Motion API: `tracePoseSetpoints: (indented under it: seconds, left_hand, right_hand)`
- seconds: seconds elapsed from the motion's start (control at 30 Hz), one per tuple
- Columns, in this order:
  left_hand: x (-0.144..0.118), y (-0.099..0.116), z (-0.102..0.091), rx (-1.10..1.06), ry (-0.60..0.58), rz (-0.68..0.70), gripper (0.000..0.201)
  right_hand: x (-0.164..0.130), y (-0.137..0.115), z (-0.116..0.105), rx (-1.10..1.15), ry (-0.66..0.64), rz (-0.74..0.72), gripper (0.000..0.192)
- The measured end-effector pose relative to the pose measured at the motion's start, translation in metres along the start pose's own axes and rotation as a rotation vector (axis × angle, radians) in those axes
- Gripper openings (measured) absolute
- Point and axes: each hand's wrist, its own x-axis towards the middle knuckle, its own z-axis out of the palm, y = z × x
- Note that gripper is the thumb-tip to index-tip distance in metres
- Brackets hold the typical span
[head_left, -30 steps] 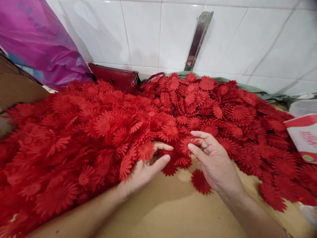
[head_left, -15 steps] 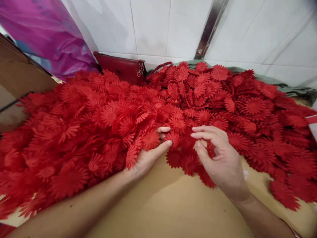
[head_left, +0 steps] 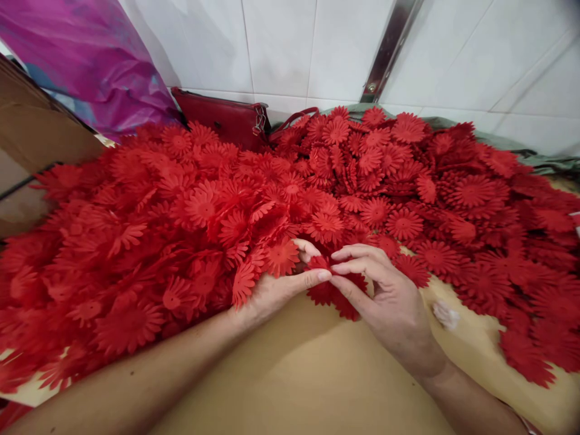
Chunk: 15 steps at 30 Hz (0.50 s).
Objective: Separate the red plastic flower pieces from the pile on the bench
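A small red daisy-shaped flower piece (head_left: 318, 263), flat and many-petalled, sits pinched at the near edge of the red flower heap (head_left: 190, 211).

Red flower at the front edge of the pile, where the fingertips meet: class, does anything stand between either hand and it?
Nothing visible does. The left hand and right hand both have fingertips on the red flower at the edge of the flower pile. Other flowers only crowd around and under it on the table.
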Motion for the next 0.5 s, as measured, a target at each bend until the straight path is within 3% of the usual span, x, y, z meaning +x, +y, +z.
tracePoseSetpoints:
  seconds: [0.17,0.4,0.5]
  left_hand:
    - [-0.001,-0.006,0.001,-0.022,0.024,-0.004,0.026]
    - [-0.004,-0.014,0.001,0.036,0.229,0.04,0.023]
    - [-0.007,-0.012,-0.004,-0.028,0.173,-0.031,0.021]
  right_hand:
    - [0.004,0.004,-0.006,0.084,0.037,0.126,0.013]
    - [0.007,0.004,-0.014,0.126,0.064,0.211,0.017]
    - [0.007,0.003,-0.014,0.169,0.096,0.273,0.018]
